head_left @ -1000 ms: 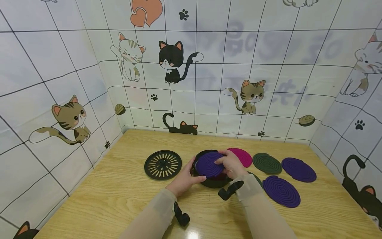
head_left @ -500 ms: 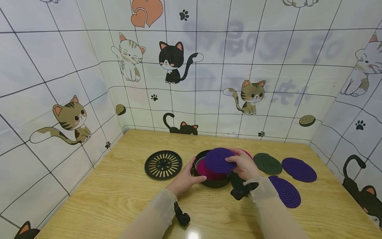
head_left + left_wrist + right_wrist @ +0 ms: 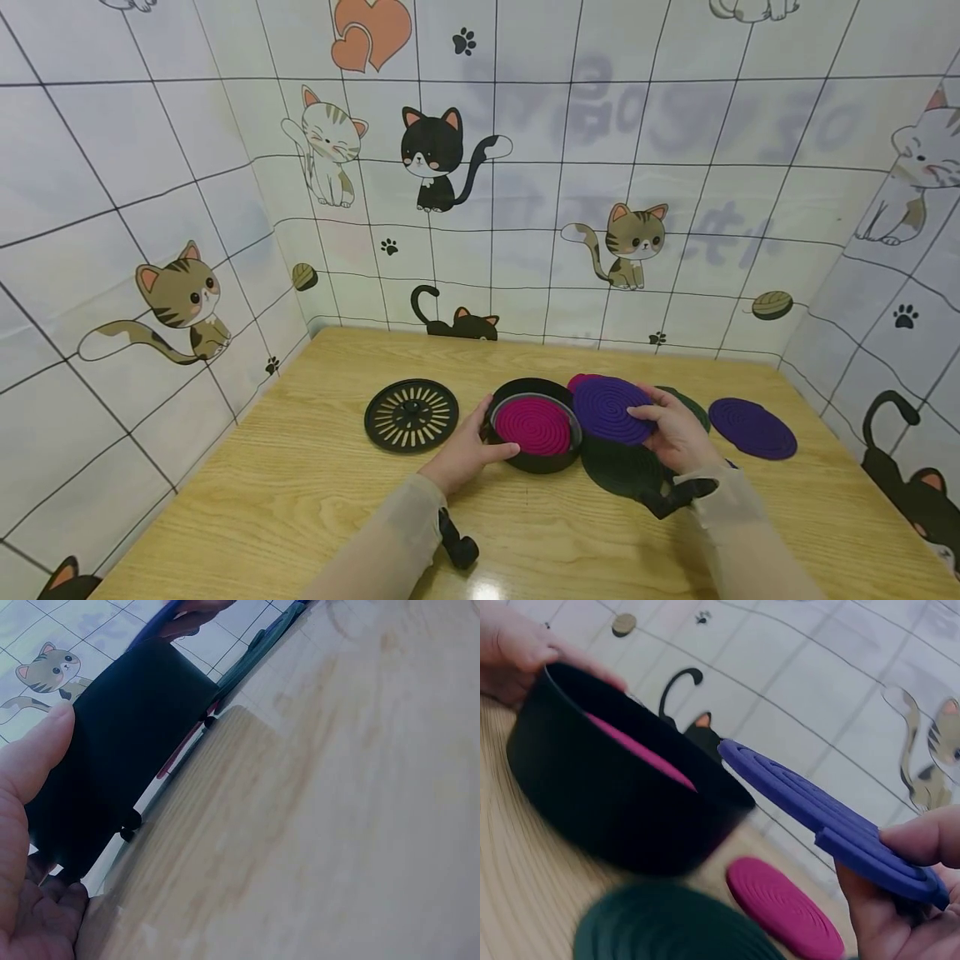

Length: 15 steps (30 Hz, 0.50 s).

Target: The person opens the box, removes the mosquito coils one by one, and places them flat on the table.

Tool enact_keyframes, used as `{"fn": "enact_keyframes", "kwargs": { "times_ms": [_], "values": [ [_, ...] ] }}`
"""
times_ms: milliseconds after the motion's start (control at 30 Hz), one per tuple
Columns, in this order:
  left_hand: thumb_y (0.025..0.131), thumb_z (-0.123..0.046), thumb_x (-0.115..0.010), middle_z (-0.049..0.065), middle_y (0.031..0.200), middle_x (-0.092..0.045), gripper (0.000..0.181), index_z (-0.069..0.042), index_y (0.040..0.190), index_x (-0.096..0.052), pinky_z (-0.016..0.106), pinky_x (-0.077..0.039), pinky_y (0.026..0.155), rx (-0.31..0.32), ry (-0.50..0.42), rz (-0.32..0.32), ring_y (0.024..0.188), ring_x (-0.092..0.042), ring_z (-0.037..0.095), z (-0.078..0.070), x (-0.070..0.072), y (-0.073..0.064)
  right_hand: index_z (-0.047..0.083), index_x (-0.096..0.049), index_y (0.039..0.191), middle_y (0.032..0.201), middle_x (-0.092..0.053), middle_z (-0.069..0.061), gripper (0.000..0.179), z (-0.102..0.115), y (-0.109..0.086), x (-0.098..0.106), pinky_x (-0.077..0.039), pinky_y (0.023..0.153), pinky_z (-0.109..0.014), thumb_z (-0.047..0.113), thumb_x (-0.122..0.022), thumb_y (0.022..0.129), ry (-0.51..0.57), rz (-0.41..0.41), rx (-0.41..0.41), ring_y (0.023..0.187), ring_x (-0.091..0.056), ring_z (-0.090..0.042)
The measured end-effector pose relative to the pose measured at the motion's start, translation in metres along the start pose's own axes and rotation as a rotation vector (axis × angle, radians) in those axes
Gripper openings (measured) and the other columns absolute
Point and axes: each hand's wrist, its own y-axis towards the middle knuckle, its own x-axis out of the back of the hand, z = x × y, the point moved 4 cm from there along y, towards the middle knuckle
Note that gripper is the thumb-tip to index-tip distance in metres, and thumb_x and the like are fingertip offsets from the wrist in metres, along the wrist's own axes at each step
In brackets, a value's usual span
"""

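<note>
My left hand (image 3: 467,450) grips the left side of a round black mosquito coil holder (image 3: 542,465), thumb on the near side and fingers around the far side. Inside the holder lies a pink mosquito coil (image 3: 534,425), within a grey ring. My right hand (image 3: 681,429) pinches a purple mosquito coil (image 3: 611,408) by its right edge, thumb on top and fingers underneath. In the right wrist view this purple coil (image 3: 810,806) is raised and tilted, apart from the holder (image 3: 607,787). Below it lie a green coil (image 3: 667,930) and a pink coil (image 3: 784,907).
A black slotted lid (image 3: 411,416) lies on the wooden table (image 3: 300,500), left of the holder. At the right lies a flat purple coil (image 3: 752,428), with a green coil (image 3: 690,406) partly behind my right hand. Cat-printed sheeting (image 3: 525,183) encloses the back and sides.
My right hand has lifted the purple coil from over the holder and carried it right, uncovering the pink coil inside. My left hand has stayed on the holder.
</note>
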Motion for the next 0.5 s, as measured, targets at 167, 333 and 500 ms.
{"fn": "enact_keyframes", "kwargs": {
  "times_ms": [167, 333, 500],
  "values": [
    [0.082, -0.037, -0.077, 0.01, 0.157, -0.022, 0.101, -0.019, 0.156, -0.011, 0.045, -0.026, 0.113, -0.005, -0.044, 0.006, 0.141, -0.028, 0.03, -0.002, -0.002, -0.001, 0.021, -0.043, 0.127, 0.095, -0.064, 0.006, 0.047, 0.002, -0.01, 0.028, -0.055, 0.072, -0.026, -0.007, -0.058, 0.091, 0.045, -0.034, -0.012, 0.084, -0.066, -0.009],
    [0.082, -0.034, -0.078, 0.011, 0.157, -0.022, 0.101, -0.017, 0.156, -0.011, 0.045, -0.025, 0.113, -0.008, -0.066, 0.011, 0.141, -0.028, 0.031, -0.003, -0.003, -0.001, 0.021, -0.025, 0.146, 0.095, -0.063, 0.007, 0.07, 0.005, -0.021, 0.054, -0.054, 0.076, -0.026, -0.006, -0.058, 0.092, 0.072, -0.048, -0.027, 0.086, -0.066, -0.008],
    [0.082, -0.035, -0.077, 0.011, 0.157, -0.022, 0.101, -0.018, 0.156, -0.011, 0.046, -0.026, 0.112, -0.004, -0.058, 0.011, 0.141, -0.028, 0.032, -0.003, -0.003, -0.001, 0.026, -0.036, 0.132, 0.096, -0.064, 0.008, 0.054, 0.006, -0.031, 0.08, -0.054, 0.078, -0.027, -0.006, -0.056, 0.093, 0.103, -0.026, -0.012, 0.089, -0.065, -0.009]
  ]
}}
